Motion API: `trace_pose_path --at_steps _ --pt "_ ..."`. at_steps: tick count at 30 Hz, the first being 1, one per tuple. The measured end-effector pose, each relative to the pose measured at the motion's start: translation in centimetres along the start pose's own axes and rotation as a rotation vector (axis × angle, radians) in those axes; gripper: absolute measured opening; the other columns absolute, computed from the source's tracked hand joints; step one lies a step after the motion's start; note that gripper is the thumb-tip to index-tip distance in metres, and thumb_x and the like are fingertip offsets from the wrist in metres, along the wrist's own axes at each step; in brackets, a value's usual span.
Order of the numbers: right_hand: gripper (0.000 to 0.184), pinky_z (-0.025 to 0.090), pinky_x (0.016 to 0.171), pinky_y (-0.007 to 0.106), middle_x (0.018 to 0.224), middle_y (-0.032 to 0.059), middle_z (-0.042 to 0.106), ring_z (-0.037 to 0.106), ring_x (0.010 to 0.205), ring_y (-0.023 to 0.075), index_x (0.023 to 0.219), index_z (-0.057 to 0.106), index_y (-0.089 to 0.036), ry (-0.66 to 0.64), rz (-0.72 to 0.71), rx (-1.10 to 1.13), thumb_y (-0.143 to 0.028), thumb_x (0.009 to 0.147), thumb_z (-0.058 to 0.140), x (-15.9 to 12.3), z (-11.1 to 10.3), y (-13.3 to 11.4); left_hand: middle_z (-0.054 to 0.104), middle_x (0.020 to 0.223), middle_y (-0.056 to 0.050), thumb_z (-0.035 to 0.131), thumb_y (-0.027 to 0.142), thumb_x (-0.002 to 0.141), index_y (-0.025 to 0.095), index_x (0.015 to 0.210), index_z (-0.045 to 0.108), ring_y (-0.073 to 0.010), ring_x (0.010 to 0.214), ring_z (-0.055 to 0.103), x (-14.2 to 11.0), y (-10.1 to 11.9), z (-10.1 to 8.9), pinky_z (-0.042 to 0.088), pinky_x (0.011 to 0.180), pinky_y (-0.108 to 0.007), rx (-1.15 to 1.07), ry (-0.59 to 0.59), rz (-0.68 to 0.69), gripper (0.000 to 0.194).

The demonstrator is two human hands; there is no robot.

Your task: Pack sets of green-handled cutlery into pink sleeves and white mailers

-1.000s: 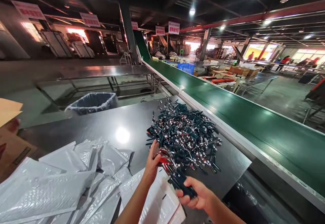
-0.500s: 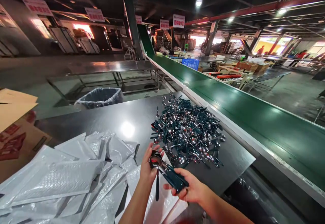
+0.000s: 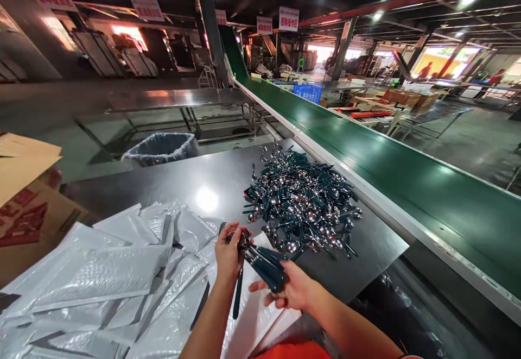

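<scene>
A bundle of spoons (image 3: 264, 264) with dark green handles and shiny metal bowls lies between my hands. My left hand (image 3: 228, 253) is closed round the bowl end, and one spoon handle (image 3: 238, 294) hangs down below it. At the handle ends, my right hand (image 3: 290, 283) holds the bundle from the side, its lower fingers loosely stretched out. Beneath both hands are white padded mailers (image 3: 248, 321). Just beyond them a large heap of similar spoons (image 3: 301, 201) covers part of the metal table (image 3: 183, 185).
Many white bubble mailers (image 3: 101, 272) are piled at the left. A cardboard box (image 3: 36, 212) stands at the far left, and a lined bin (image 3: 163, 150) is behind the table. A green conveyor belt (image 3: 366, 152) runs along the right, with a blue crate (image 3: 308, 93) beyond it.
My hands and the spoon bundle have shifted slightly left and up. The handles have fanned out a little, and my right fingers have loosened. The camera view has tilted slightly.
</scene>
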State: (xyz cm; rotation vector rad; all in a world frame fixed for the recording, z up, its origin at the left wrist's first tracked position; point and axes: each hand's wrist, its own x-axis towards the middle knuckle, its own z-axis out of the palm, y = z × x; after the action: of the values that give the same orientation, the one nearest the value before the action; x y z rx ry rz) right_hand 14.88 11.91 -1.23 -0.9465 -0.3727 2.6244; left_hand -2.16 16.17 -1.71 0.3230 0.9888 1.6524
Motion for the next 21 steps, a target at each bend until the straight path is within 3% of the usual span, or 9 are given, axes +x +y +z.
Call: trace_pose_path --at_steps 3,5,8,11,13,15,18,21 --pt "0.065 0.052 0.052 0.028 0.092 0.0093 0.071 0.072 0.071 0.0235 0.105 0.062 -0.017 0.109 -0.186 0.014 -0.075 0.084 0.042 1.0 -0.5 1.0 0.069 0.07 0.002 0.084 0.024 0.056 0.022 0.088 0.058 -0.0163 0.059 0.067 0.7 -0.3 -1.1 0.05 0.047 -0.022 -0.057 0.065 -0.035 0.041" --pt "0.058 0.053 0.063 0.031 0.092 0.0089 0.07 0.07 0.079 0.0217 0.102 0.063 -0.016 0.159 -0.262 0.07 -0.069 0.088 0.042 1.7 -0.3 2.0 0.069 0.068 0.002 0.077 0.019 0.061 0.022 0.085 0.057 -0.0165 0.056 0.066 1.0 -0.4 -1.6 0.046 0.043 -0.02 -0.099 0.098 -0.065 0.032" --pt "0.062 0.053 0.071 0.035 0.091 0.0106 0.067 0.068 0.083 0.0227 0.094 0.064 -0.012 0.077 -0.237 0.139 -0.069 0.086 0.043 2.5 0.8 3.7 0.067 0.066 0.002 0.068 0.015 0.066 0.021 0.079 0.056 -0.0145 0.055 0.065 1.2 -0.3 -1.9 0.049 0.046 -0.021 -0.181 0.147 -0.085 0.019" --pt "0.067 0.05 0.065 0.035 0.085 0.0097 0.066 0.066 0.076 0.0229 0.086 0.063 -0.013 0.051 -0.209 0.218 -0.075 0.083 0.037 2.8 2.1 4.6 0.065 0.063 0.002 0.064 0.012 0.071 0.02 0.076 0.058 -0.0119 0.056 0.063 1.2 -0.3 -1.6 0.053 0.053 -0.021 -0.251 0.195 -0.102 0.01" --pt "0.057 0.043 0.053 0.027 0.076 0.0087 0.064 0.061 0.062 0.0177 0.081 0.063 -0.013 0.122 -0.183 0.231 -0.064 0.087 0.037 2.9 2.5 4.7 0.063 0.06 0.002 0.061 0.014 0.078 0.019 0.076 0.06 -0.0115 0.055 0.062 1.1 -0.2 -1.4 0.053 0.053 -0.021 -0.279 0.226 -0.116 0.005" --pt "0.041 0.031 0.045 0.021 0.068 0.0077 0.062 0.052 0.049 0.012 0.077 0.062 -0.012 0.197 -0.172 0.231 -0.045 0.088 0.041 2.8 2.5 4.8 0.062 0.058 0.002 0.057 0.018 0.085 0.018 0.073 0.061 -0.0112 0.053 0.061 1.0 0.0 -1.3 0.055 0.055 -0.023 -0.3 0.254 -0.125 0.013" --pt "0.021 0.023 0.042 0.018 0.065 0.0042 0.062 0.046 0.045 0.0082 0.077 0.061 -0.014 0.293 -0.277 0.258 -0.028 0.084 0.047 2.4 2.1 4.7 0.062 0.057 0.002 0.052 0.024 0.091 0.017 0.069 0.061 -0.0124 0.054 0.063 0.8 0.6 -1.3 0.059 0.061 -0.028 -0.325 0.278 -0.131 0.025" --pt "0.012 0.028 0.044 0.018 0.069 -0.0004 0.064 0.05 0.048 0.008 0.082 0.059 -0.018 0.357 -0.452 0.3 -0.03 0.082 0.057 1.9 1.9 4.6 0.067 0.063 -0.001 0.049 0.018 0.09 0.018 0.074 0.065 -0.0175 0.062 0.068 0.3 1.1 -1.3 0.06 0.063 -0.034 -0.338 0.271 -0.139 0.022"
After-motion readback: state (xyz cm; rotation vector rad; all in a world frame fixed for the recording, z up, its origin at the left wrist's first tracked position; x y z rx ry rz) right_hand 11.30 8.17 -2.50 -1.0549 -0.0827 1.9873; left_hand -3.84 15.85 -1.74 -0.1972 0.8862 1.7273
